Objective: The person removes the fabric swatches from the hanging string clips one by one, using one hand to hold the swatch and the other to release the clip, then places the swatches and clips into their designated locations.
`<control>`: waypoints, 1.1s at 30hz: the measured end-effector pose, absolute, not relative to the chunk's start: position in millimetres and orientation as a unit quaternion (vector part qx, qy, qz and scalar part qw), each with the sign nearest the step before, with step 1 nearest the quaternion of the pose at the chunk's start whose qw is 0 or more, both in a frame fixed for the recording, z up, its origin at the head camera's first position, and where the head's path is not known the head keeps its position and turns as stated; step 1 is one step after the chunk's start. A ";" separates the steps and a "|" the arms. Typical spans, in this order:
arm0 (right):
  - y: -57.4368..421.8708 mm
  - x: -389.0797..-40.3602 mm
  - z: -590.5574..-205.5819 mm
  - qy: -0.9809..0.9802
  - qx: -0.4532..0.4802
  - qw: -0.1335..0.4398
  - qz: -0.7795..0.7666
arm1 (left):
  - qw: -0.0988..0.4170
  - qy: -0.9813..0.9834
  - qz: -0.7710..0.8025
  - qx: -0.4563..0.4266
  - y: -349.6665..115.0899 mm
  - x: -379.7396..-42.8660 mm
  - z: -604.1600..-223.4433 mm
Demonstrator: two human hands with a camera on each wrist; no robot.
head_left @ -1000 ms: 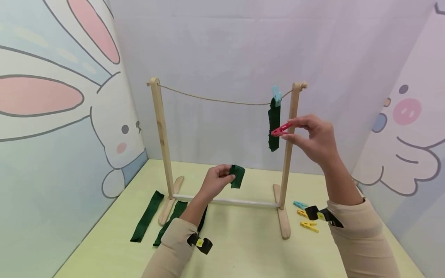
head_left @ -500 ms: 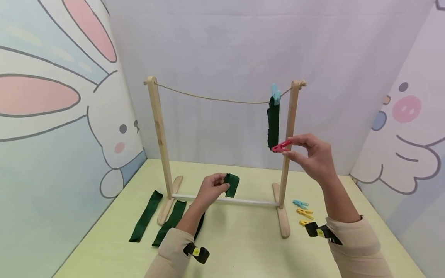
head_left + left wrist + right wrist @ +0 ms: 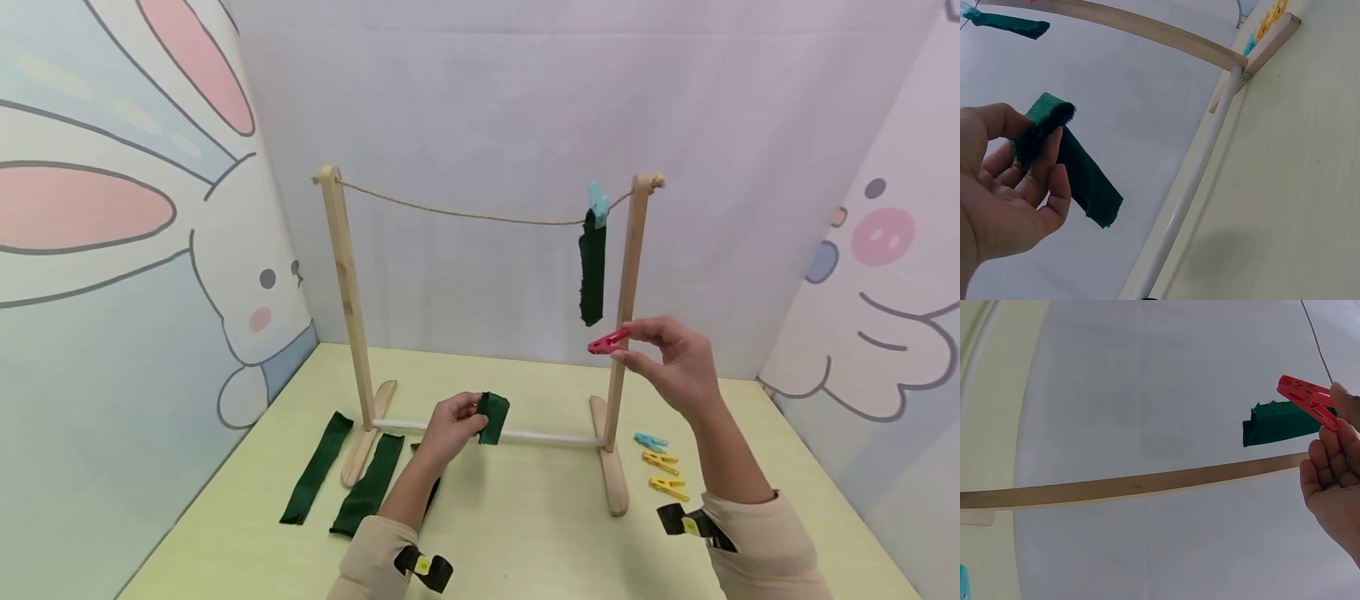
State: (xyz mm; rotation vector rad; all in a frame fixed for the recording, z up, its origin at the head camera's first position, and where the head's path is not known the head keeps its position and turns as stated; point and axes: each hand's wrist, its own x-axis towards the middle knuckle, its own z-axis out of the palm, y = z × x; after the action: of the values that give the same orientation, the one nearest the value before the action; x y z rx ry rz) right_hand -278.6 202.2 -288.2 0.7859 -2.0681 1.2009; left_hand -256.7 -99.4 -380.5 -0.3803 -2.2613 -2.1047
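My left hand (image 3: 452, 429) pinches a folded strip of dark green cloth (image 3: 492, 418) above the rack's white crossbar; in the left wrist view the cloth strip (image 3: 1088, 181) dangles past the fingers. Between thumb and fingertips my right hand (image 3: 678, 367) holds a red clothespin (image 3: 607, 342) by its handle ends, in front of the right post. Just above that clothespin hangs another green strip (image 3: 592, 279), fixed on the rope (image 3: 465, 215) by a light blue clothespin (image 3: 597, 204). The right wrist view shows the red clothespin (image 3: 1304, 397) overlapping the hanging strip.
A wooden rack carries the rope between its left post (image 3: 347, 292) and right post (image 3: 630, 275). On the table, green strips (image 3: 318, 467) lie at left, one partly behind my left forearm. At right lie a blue clothespin (image 3: 650, 442) and yellow clothespins (image 3: 660, 462).
Both hands have moved down, the left one also slightly leftward, each still holding its thing. The red clothespin has dropped from in front of the hanging strip to below its lower end.
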 end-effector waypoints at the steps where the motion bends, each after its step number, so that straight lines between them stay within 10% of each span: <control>1: 203.3 -278.1 -290.2 -0.785 0.294 0.304 0.453 | 0.012 -0.722 -0.680 -0.123 -100.5 -256.5 -383.2; 33: 255.0 -252.0 -387.2 -0.816 0.155 0.122 0.543 | -0.078 -0.729 -0.673 -0.099 -129.6 -236.4 -463.2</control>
State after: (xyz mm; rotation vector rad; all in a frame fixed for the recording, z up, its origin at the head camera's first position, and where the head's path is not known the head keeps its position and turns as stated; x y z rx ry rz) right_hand -252.0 255.0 -387.2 0.4522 -2.3820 1.5853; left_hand -236.4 -129.6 -463.2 -0.3281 -2.4109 -2.2248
